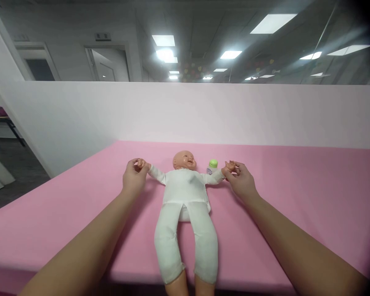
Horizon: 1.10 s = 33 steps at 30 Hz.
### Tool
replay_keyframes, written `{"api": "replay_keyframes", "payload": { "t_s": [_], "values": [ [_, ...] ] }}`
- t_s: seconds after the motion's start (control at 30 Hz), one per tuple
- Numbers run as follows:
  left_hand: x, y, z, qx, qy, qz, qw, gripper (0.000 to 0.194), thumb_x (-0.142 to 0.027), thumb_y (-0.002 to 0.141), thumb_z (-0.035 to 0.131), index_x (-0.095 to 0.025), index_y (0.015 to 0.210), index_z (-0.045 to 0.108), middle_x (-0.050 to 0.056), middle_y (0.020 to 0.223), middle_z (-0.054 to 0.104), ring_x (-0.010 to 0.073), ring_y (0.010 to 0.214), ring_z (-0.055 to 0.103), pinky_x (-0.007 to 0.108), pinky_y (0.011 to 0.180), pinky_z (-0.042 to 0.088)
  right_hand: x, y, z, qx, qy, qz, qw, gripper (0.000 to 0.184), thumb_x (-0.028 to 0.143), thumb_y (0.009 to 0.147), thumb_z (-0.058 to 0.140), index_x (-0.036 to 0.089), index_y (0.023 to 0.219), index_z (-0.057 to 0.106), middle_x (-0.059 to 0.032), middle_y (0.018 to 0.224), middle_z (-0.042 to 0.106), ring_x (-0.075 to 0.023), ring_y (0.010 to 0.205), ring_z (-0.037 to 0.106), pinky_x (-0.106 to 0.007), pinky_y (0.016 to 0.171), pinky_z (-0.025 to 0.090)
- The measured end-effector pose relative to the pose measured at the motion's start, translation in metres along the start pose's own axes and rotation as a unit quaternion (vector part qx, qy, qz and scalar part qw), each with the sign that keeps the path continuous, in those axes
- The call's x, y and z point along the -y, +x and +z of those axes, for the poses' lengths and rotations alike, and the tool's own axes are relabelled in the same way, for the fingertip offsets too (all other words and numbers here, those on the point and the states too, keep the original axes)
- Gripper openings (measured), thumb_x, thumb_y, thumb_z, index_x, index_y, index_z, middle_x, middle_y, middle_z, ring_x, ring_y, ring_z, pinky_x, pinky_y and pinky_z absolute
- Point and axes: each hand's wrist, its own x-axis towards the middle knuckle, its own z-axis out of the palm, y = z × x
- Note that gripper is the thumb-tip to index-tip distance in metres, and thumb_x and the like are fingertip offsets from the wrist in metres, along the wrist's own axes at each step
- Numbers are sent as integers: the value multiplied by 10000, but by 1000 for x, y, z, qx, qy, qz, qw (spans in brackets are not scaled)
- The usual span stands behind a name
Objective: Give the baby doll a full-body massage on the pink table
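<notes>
A baby doll (186,187) in white clothes lies on its back, head toward the far side and legs toward me. Its arms are stretched out to both sides. My left hand (133,177) is closed around the doll's hand (143,163) on the left. On the right, my right hand (242,181) grips the doll's other hand (230,166) between thumb and fingers. Just behind the doll's right-side arm stands a small bottle (213,165) with a green cap, its lower part hidden by the sleeve.
The doll rests on a pink-covered table (296,197), whose front edge runs below the doll's legs. A white partition (234,115) borders the table at the back, with glass above it. To the far left, a dark-legged table (3,119) stands beyond the partition.
</notes>
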Motion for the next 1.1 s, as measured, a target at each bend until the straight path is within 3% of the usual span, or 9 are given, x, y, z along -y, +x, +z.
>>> {"api": "replay_keyframes", "payload": {
  "t_s": [0.17,0.37,0.47,0.57,0.67,0.73,0.87,0.97,1.1],
  "values": [
    [-35,-39,15,110,-2,133,985,411,-437,919,674,-287,1301,644,48,1221,740,230,1075,704,347,916,559,40,-34,17,101,-66,-180,976,423,374,957,642,305,1375,623,-29,1280,728,-237,1086,725,-398,966,608],
    [-48,-55,16,295,139,261,909,232,-401,926,631,-311,1086,774,24,1082,769,231,927,703,347,834,548,58,-53,26,250,-181,-357,882,374,172,980,553,305,1297,700,-20,1241,753,-238,1170,687,-422,1031,556],
    [-47,-53,15,322,183,306,877,238,-270,900,596,-316,1050,774,17,1088,765,230,945,703,354,857,533,53,-52,30,278,-191,-401,852,344,171,989,581,308,1265,734,-11,1269,746,-239,1232,651,-441,1079,531],
    [-47,-53,16,319,200,328,866,220,-240,898,585,-291,1014,764,30,1033,762,235,943,694,357,845,519,51,-51,32,275,-189,-401,853,343,168,987,590,304,1263,740,-13,1279,741,-242,1233,645,-444,1081,528],
    [-47,-55,18,314,183,323,874,183,-271,906,605,-277,1016,752,30,988,756,238,938,681,357,846,517,54,-53,31,279,-165,-359,875,358,166,981,576,318,1267,730,-2,1258,746,-235,1210,653,-445,1075,527],
    [-46,-55,17,290,153,290,899,194,-349,928,621,-278,1053,751,28,1014,759,234,933,682,352,842,523,54,-50,27,262,-131,-288,912,339,204,979,587,336,1256,730,2,1234,750,-234,1166,669,-439,1048,541],
    [-35,-40,11,180,52,155,970,313,-473,945,625,-278,1172,718,34,1143,759,225,984,696,322,814,545,41,-27,7,89,-18,-94,991,386,375,926,687,297,1303,694,-49,1294,719,-253,1081,699,-402,937,592],
    [-17,-15,-1,99,-19,62,993,363,-424,886,693,-258,1207,660,41,1171,744,222,1031,702,318,868,551,20,-2,-11,-14,-12,37,999,571,424,832,780,279,1360,618,-65,1270,721,-263,1112,696,-376,935,581],
    [11,17,-15,28,41,-70,996,435,-357,800,710,-232,1209,631,84,1160,734,272,1010,706,375,832,552,-6,18,-20,-11,46,159,986,627,396,777,783,246,1350,576,-75,1214,737,-245,1023,725,-328,821,609]
  ]
}}
